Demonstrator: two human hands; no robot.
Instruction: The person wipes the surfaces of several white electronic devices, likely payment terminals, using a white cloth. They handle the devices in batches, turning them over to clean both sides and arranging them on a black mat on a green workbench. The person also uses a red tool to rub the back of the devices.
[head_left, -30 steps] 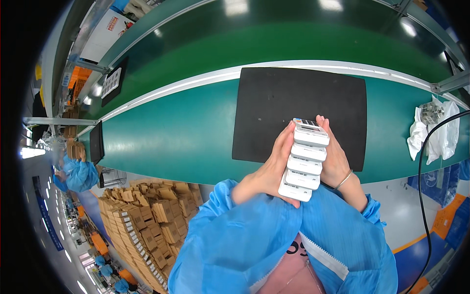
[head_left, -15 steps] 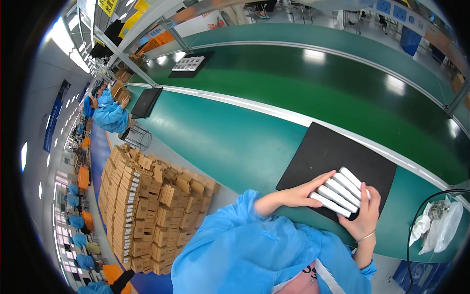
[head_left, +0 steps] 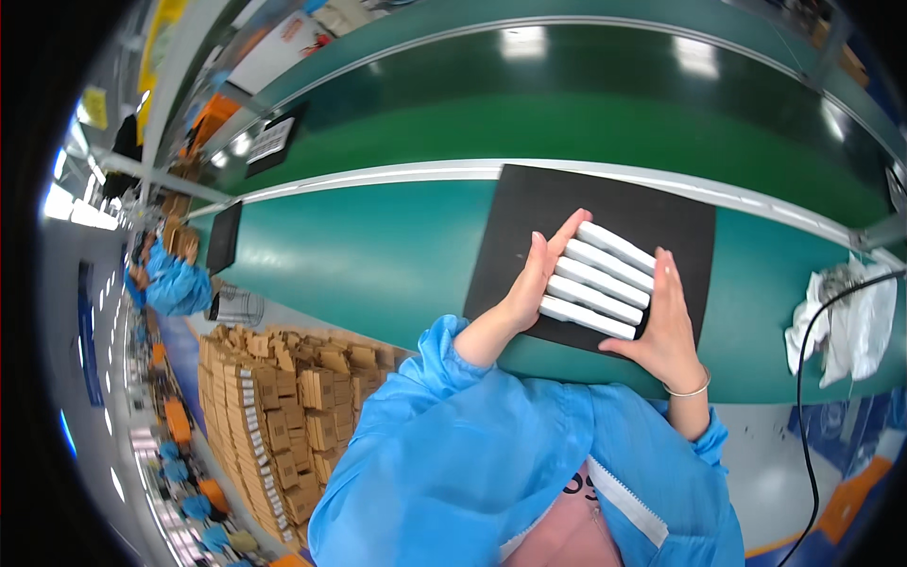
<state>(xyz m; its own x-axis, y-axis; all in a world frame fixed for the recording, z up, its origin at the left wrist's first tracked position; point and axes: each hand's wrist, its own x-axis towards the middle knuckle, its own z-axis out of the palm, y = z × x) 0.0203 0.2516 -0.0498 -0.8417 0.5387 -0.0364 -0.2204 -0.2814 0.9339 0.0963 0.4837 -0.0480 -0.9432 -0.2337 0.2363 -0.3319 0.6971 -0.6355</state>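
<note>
Several slim white bars (head_left: pixel 602 283) with rounded edges lie side by side in a slanted row above a black mat (head_left: pixel 534 203). My left hand (head_left: pixel 531 288) is against the left ends of the row, its fingers nearly straight and pointing away from me. At the right ends, my right hand (head_left: pixel 669 326) presses in from the other side, thumb at the near bar and fingers reaching toward the far one. Between them the two hands grip the row. I cannot tell whether the bars rest on the mat or are lifted slightly.
The mat lies on a green bench (head_left: pixel 359 250) beside a darker green belt (head_left: pixel 425 123). White plastic bags (head_left: pixel 864 326) and a black cable (head_left: pixel 803 406) are at right. Stacked brown cartons (head_left: pixel 283 406) stand at left. A person in blue (head_left: pixel 179 283) works farther along.
The whole view has turned, so the mat and hands appear farther left and higher. My left fingers have straightened along the bars' ends, showing more of the row.
</note>
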